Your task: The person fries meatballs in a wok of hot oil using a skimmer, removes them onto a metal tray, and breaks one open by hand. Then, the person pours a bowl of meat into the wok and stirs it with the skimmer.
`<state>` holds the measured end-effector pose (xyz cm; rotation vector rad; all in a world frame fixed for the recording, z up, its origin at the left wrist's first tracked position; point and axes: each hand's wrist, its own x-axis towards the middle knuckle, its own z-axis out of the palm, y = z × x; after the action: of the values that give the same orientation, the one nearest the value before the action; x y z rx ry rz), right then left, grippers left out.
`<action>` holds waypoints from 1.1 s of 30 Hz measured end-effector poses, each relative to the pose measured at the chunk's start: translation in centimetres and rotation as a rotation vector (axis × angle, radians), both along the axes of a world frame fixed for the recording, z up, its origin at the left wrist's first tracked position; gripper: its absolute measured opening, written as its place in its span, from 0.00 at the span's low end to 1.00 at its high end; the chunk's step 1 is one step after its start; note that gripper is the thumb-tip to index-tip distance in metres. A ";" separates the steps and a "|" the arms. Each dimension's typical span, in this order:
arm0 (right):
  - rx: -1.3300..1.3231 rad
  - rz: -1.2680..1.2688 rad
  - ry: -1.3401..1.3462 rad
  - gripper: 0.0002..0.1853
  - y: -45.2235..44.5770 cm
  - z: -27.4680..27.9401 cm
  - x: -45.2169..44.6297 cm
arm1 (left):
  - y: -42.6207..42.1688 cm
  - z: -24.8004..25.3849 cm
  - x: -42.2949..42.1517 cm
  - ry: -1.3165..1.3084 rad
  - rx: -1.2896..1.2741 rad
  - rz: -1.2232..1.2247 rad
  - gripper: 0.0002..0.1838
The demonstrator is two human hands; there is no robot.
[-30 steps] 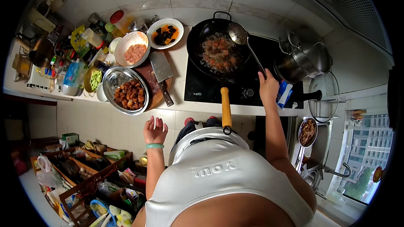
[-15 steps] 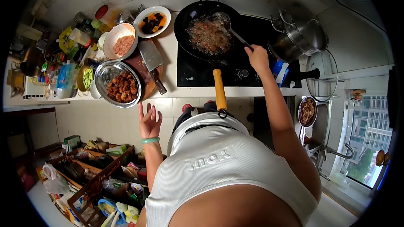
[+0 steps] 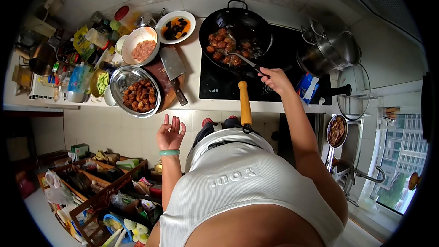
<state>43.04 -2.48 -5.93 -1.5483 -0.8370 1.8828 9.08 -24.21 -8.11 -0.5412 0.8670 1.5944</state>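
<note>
In my right hand (image 3: 274, 80) is the dark handle of a metal skimmer (image 3: 249, 61), its head down in a black wok (image 3: 260, 27) on the cooktop. Browned chunks of meat (image 3: 221, 41) lie in dark oil, gathered mostly at the wok's left side, around and over the skimmer's head. The wok's wooden handle (image 3: 244, 103) points toward me and nobody grips it. My left hand (image 3: 171, 131), palm up with fingers apart, holds nothing. It hovers below the counter edge, just right of a steel bowl (image 3: 120, 98) of fried meat pieces (image 3: 139, 96).
A cleaver (image 3: 172, 66) lies on a round cutting board (image 3: 155, 74). Behind are a bowl of raw meat (image 3: 143, 51) and a plate with dark pieces in liquid (image 3: 176, 28). A steamer pot (image 3: 327, 48) and blue packet (image 3: 307, 87) sit at right. Shelves (image 3: 91, 192) stand lower left.
The skimmer has moved from the wok's far right toward its near left, my right hand coming lower. Vigorous bubbling has given way to visible meat chunks. My left hand stays open; the view has shifted slightly.
</note>
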 end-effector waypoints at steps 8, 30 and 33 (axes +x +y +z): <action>0.289 -0.127 -0.341 0.13 -2.0 0.4 1.0 | -0.6 0.1 0.1 -0.015 -0.045 0.028 0.22; 0.781 -0.215 -1.136 0.15 -6.9 3.5 1.8 | 0.4 0.0 2.5 0.261 -0.011 0.060 0.22; 0.728 -0.294 -0.983 0.15 -7.5 3.6 2.1 | 0.4 0.7 2.3 0.133 -0.078 0.073 0.32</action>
<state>45.13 -9.96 -2.33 -1.8869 -1.3817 0.4036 11.41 -23.81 -7.43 -0.5309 1.0225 1.6836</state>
